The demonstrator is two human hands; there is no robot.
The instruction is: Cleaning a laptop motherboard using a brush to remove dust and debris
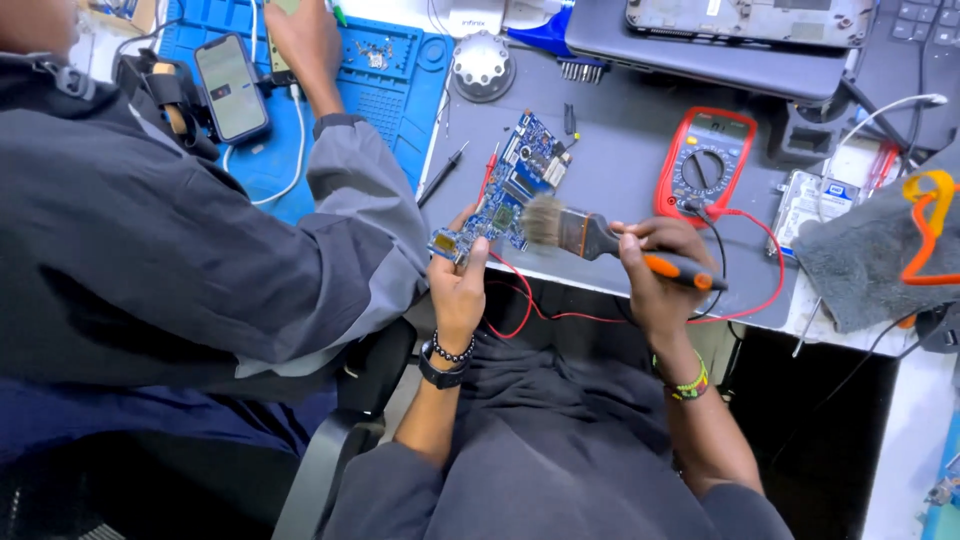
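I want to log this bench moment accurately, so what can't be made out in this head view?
- Underside of the blue circuit board: faces away; left hand covers its near corner.
- Brush handle middle: hidden inside right hand.
- Red multimeter dial setting: too small.
- Laptop: cut off by the top edge.
- Co-worker's hand: what it holds is cut off.

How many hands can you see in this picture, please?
3: the left hand holds the blue circuit board, the right hand holds the brush, and a co-worker's hand reaches over the blue mat.
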